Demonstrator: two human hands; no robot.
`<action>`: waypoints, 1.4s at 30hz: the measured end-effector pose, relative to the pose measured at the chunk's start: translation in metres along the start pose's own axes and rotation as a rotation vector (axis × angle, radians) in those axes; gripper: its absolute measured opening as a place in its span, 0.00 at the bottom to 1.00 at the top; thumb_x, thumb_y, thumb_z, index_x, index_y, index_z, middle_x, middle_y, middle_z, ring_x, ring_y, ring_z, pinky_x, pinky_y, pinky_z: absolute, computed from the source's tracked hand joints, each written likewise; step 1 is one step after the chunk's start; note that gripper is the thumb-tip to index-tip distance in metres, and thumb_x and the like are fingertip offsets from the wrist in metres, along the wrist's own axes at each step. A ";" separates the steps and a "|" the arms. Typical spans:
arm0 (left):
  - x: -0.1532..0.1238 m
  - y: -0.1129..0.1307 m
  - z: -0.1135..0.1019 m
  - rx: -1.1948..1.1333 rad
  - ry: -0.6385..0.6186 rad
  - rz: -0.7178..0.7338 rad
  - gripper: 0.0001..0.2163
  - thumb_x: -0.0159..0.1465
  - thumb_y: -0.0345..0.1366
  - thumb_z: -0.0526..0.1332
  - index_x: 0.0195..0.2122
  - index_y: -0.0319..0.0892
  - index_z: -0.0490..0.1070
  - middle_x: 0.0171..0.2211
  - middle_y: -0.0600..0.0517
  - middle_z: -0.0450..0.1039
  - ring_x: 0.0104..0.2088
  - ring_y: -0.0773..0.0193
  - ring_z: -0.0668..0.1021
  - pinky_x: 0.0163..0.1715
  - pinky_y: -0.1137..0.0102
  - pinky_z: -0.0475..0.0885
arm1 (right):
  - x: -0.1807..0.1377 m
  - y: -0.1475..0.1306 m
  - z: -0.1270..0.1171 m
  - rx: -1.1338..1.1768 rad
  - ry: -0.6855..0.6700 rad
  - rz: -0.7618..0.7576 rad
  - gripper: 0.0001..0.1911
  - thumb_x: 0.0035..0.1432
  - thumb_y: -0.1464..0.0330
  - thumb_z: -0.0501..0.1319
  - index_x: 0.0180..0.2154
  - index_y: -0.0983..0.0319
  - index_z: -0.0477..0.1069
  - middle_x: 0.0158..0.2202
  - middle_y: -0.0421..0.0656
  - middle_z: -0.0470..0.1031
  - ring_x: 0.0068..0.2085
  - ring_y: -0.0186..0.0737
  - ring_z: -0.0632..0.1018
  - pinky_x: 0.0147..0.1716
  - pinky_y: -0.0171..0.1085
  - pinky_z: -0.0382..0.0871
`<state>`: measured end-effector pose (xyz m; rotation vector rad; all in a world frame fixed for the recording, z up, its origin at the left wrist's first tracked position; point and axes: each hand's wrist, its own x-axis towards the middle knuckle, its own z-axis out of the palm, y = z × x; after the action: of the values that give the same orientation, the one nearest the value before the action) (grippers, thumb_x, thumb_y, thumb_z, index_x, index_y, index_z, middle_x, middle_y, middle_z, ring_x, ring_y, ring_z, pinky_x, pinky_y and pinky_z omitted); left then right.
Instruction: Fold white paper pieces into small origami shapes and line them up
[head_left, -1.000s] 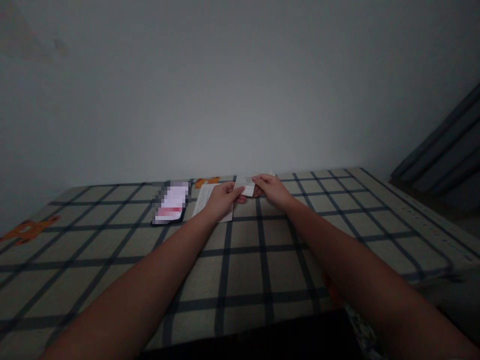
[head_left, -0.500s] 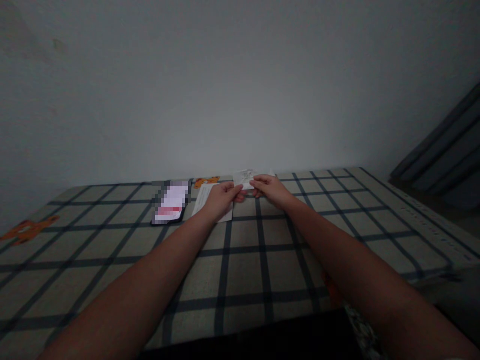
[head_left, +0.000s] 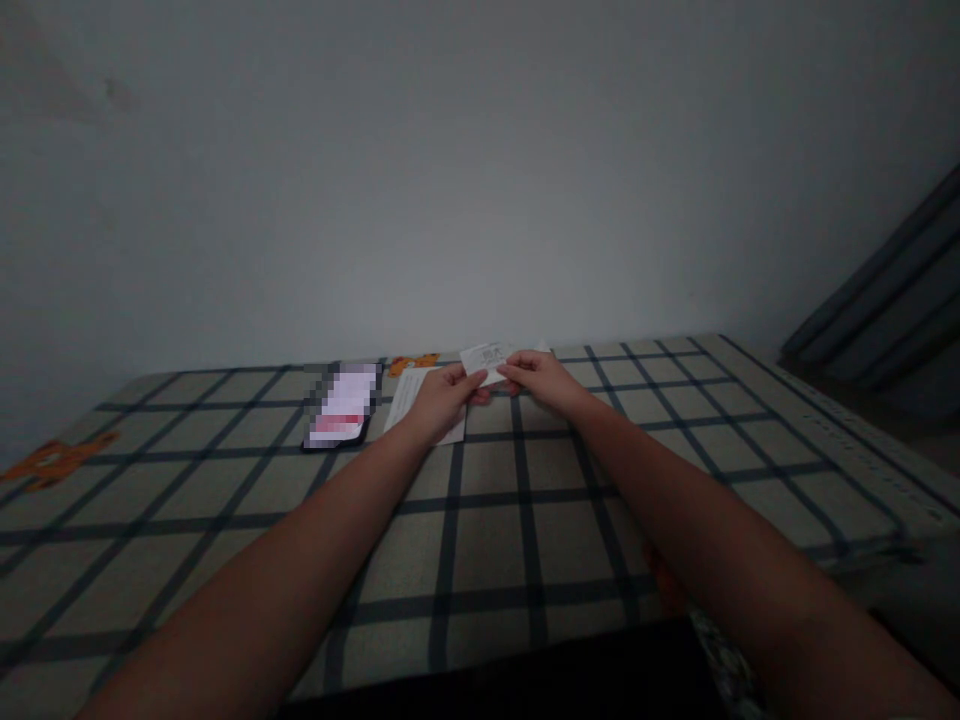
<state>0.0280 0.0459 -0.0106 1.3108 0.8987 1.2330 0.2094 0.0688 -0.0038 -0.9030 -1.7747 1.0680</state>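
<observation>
Both my arms reach far out over a checked tablecloth [head_left: 487, 520]. My left hand [head_left: 444, 398] and my right hand [head_left: 541, 378] meet at the far side and pinch a small white printed slip of paper [head_left: 486, 358] between their fingertips, holding it a little above the cloth. A white sheet of paper [head_left: 411, 396] lies flat under my left hand. Left of it lies a dark phone [head_left: 342, 406] with a lit, blurred screen.
A plain wall [head_left: 450, 180] rises just behind the table's far edge. Orange printed figures mark the cloth at the far middle [head_left: 414, 362] and at the left edge [head_left: 54, 460]. A dark slanted panel [head_left: 892, 300] stands at the right.
The slip was lifted slightly and tilted between my fingertips; its printed face now leans more to the left. Both hands stay in the same place.
</observation>
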 end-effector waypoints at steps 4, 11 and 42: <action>0.000 0.000 0.000 -0.016 -0.010 -0.016 0.14 0.52 0.38 0.67 0.37 0.36 0.76 0.37 0.45 0.77 0.28 0.68 0.76 0.32 0.71 0.71 | 0.002 0.001 0.000 0.067 0.001 0.000 0.11 0.52 0.62 0.60 0.32 0.65 0.71 0.28 0.41 0.73 0.27 0.30 0.72 0.29 0.32 0.65; 0.004 -0.007 -0.004 -0.036 0.036 -0.015 0.15 0.51 0.40 0.68 0.36 0.35 0.76 0.33 0.44 0.77 0.33 0.59 0.78 0.32 0.67 0.71 | 0.000 -0.003 -0.001 -0.044 -0.025 -0.001 0.10 0.52 0.65 0.60 0.31 0.66 0.73 0.23 0.39 0.70 0.24 0.29 0.68 0.25 0.31 0.62; 0.003 -0.003 -0.006 0.043 -0.014 -0.001 0.16 0.54 0.42 0.65 0.40 0.37 0.75 0.35 0.47 0.76 0.29 0.67 0.75 0.26 0.75 0.70 | -0.003 0.002 0.003 -0.270 -0.171 -0.270 0.12 0.51 0.64 0.65 0.38 0.61 0.75 0.40 0.43 0.74 0.44 0.37 0.73 0.46 0.37 0.64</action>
<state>0.0232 0.0501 -0.0136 1.3509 0.9203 1.2084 0.2080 0.0663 -0.0074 -0.7180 -2.1506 0.7626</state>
